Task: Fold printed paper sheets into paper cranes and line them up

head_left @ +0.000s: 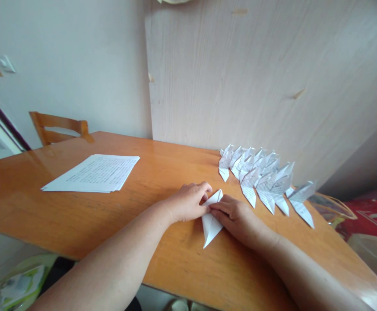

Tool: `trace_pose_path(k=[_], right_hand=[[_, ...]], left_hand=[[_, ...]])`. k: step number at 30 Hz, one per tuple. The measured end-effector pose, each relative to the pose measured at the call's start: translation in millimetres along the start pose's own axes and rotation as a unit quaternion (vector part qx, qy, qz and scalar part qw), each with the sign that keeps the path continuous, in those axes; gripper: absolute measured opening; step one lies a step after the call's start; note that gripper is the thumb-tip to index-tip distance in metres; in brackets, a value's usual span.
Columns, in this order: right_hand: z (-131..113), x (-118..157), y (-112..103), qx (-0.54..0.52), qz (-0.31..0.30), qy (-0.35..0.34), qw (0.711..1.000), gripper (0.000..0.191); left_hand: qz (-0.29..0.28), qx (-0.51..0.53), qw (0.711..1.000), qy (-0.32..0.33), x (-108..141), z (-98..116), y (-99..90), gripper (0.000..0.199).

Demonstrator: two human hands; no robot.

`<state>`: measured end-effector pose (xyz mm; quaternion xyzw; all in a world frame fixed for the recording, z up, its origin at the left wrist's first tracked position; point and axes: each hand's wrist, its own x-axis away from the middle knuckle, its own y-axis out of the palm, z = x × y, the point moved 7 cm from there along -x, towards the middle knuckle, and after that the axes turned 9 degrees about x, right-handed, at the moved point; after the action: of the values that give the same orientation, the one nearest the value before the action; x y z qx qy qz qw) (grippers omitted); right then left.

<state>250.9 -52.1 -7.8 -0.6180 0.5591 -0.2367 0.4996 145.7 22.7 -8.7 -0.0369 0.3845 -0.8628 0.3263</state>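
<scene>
A folded sheet of white paper (pixel 212 229), pointed at both ends, lies on the wooden table between my hands. My left hand (pixel 191 201) grips its left edge, with the fingers curled and the thumb near the middle crease. From the right, my right hand (pixel 238 218) pinches the paper near the same crease, its fingers bent over it. The fingertips of both hands almost meet there. Just beyond my right hand stand several folded paper pieces (pixel 266 183) with printed text, grouped in rows with upright points.
A stack of printed sheets (pixel 93 173) lies at the left on the wooden table (pixel 162 168). Behind the table rises a pale wood-grain panel (pixel 223 77). A wooden chair (pixel 60 125) stands at the far left end. Red bags (pixel 374 216) sit beyond the right edge.
</scene>
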Motion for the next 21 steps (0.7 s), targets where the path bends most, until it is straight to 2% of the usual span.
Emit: trace_pose_path(k=[7,14,18,21], right_hand=[[2,2,6,0.027,-0.002,-0.003,1.000,0.022],[1,3,9,0.067,-0.003,0.014,0.998,0.020],[-2,4,9,0.088,-0.007,0.015,0.996,0.022],[-4,5,9,0.117,-0.014,0.016,0.993,0.026]], left_hand=[[0.027,0.034,0.999,-0.027,4,-6,-7.5,0.014],[0.023,-0.018,0.999,-0.040,10,17,-12.6,0.011],[0.015,-0.041,0.997,-0.060,29,31,-10.1,0.010],[0.058,-0.069,0.994,-0.065,56,38,-10.2,0.011]])
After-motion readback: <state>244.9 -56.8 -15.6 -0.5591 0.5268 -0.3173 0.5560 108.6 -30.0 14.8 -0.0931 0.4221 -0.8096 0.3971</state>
